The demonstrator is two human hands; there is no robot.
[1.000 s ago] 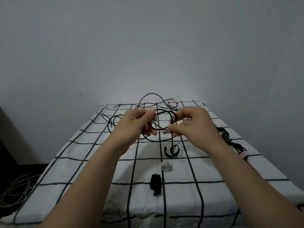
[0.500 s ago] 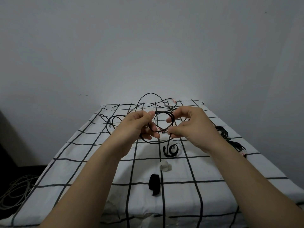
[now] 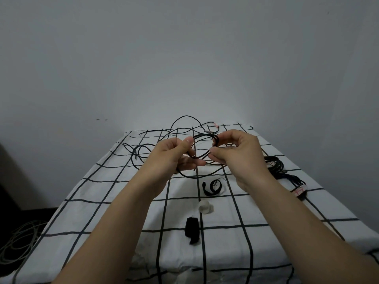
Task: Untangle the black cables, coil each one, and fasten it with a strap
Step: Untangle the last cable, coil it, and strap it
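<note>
Your left hand (image 3: pixel 174 152) and right hand (image 3: pixel 233 152) each pinch a side of the small black cable coil (image 3: pixel 205 136), held above the far middle of the checked cloth (image 3: pixel 123 201). Clamp the stacked loops with the left and feed even turns with the right. Watch the loose tangle (image 3: pixel 141 150) far-left, since the tail may snag there. An open strap (image 3: pixel 205 191) lies just in front, and a bundled cable (image 3: pixel 275 165) sits to the right.

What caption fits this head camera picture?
Left hand and right hand pinch a looped black cable above the checked tablecloth, a strap lying nearby.
</note>
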